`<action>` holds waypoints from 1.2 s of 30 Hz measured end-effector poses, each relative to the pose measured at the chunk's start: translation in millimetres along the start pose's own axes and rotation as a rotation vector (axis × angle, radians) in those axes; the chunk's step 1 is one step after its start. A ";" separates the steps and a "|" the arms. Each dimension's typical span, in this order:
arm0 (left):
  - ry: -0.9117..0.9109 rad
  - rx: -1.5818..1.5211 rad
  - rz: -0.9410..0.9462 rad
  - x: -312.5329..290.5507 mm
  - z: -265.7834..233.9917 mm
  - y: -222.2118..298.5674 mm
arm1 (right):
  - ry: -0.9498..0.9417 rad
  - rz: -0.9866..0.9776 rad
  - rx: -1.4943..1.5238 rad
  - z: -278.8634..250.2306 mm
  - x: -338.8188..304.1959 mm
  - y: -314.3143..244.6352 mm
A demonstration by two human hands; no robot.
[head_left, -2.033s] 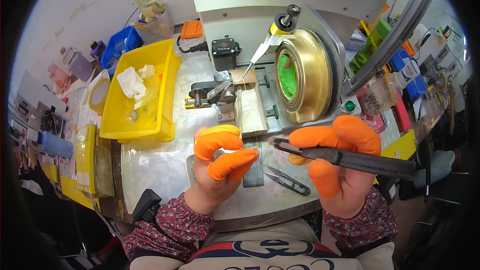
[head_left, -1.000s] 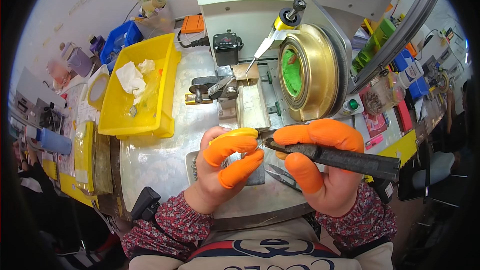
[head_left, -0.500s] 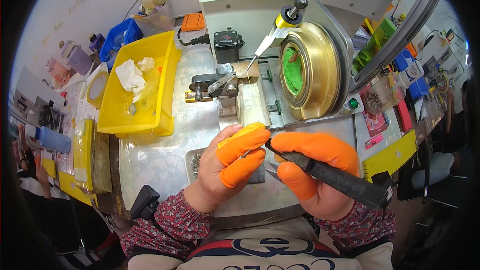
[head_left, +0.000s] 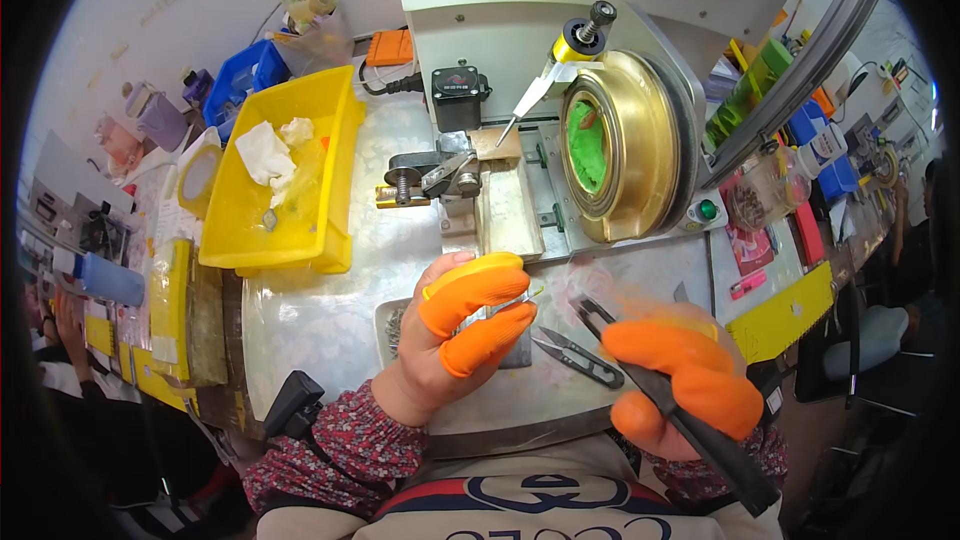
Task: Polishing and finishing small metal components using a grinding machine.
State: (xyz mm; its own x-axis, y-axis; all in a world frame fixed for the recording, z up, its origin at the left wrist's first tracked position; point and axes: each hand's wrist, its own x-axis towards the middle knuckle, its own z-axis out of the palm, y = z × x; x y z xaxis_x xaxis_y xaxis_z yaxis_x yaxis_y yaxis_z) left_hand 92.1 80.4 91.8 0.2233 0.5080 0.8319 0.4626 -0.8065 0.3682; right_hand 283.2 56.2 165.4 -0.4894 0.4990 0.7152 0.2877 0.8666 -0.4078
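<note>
Near the table's front edge, my left hand (head_left: pixel 460 335) wears orange finger cots, one with yellow. Its thumb and fingers pinch a small, thin silvery piece (head_left: pixel 490 312) with a yellowish end, mostly covered by the fingers. My right hand (head_left: pixel 690 380), in orange finger cots too, is wrapped round a long black hand tool (head_left: pixel 655 390); its narrow tip looks split, and the exact kind is unclear. That tip is apart from the left hand. Between the hands lie black-handled thread snips (head_left: pixel 582 358), their points toward the left hand.
A machine with a brass-coloured wheel (head_left: pixel 640 150) stands ahead, beside a small clamp fixture (head_left: pixel 440 175). At left is a yellow bin (head_left: pixel 335 210) with crumpled tissue. A small pale tray (head_left: pixel 382 325) of metal bits is partly behind my left hand. Yellow notebook (head_left: pixel 780 315) at right.
My right hand has drawn the black tool away from the left hand, rightward and toward me. The thread snips now show more fully. My left hand has barely moved.
</note>
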 end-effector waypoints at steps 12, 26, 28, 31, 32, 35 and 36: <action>0.033 -0.076 -0.203 42.6 -15.3 13.3 | -0.208 0.396 -0.560 -21.0 -48.9 48.5; -0.217 0.069 -0.074 115.1 20.2 -23.7 | -0.233 0.705 0.780 -41.2 36.2 124.6; -0.191 0.117 -0.042 118.1 23.7 -26.5 | -0.287 0.659 0.754 -42.5 43.0 129.0; -0.155 0.144 -0.033 116.8 26.9 -29.2 | -0.368 0.595 0.700 -39.4 47.3 135.4; -0.158 0.141 -0.030 117.0 28.0 -30.4 | -0.377 0.573 0.611 -37.5 49.2 136.3; -0.134 0.139 -0.012 115.8 31.1 -30.5 | -0.351 0.485 0.556 -34.6 45.1 139.2; -0.149 0.174 0.007 115.9 31.3 -29.2 | -0.314 0.467 0.529 -33.7 43.3 138.4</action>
State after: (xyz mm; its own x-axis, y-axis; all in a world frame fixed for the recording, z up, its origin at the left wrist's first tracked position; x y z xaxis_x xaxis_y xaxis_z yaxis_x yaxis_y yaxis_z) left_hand 131.4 172.3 164.4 0.3457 0.5520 0.7588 0.5988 -0.7524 0.2745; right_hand 329.6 197.6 159.1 -0.6473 0.7234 0.2402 0.1288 0.4145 -0.9009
